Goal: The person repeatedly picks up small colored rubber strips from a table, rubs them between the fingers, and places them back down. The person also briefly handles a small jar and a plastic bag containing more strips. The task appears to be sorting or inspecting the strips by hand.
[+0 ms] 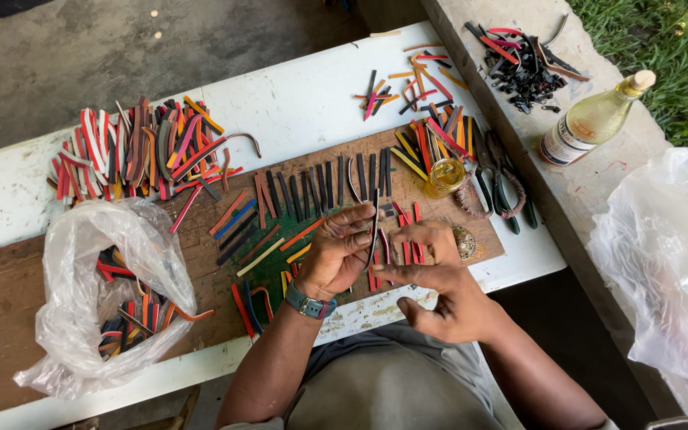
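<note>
My left hand (336, 251) and my right hand (435, 275) meet over a worn wooden board (201, 239) on a white bench. Together they pinch a thin dark strip (373, 243) that runs upright between the fingertips. My left wrist wears a grey watch (310, 302). Just under the hands lie short red strips (412, 251). A row of dark strips (320, 187) lies on the board beyond the hands. Orange, blue and black strips (240, 227) lie to the left of them.
A heap of coloured strips (133, 151) lies at the far left, a clear plastic bag (93, 295) with more strips nearer. A small jar of yellow liquid (443, 177), pliers (503, 187), a corked bottle (591, 123) and a white plastic bag (670, 263) stand right.
</note>
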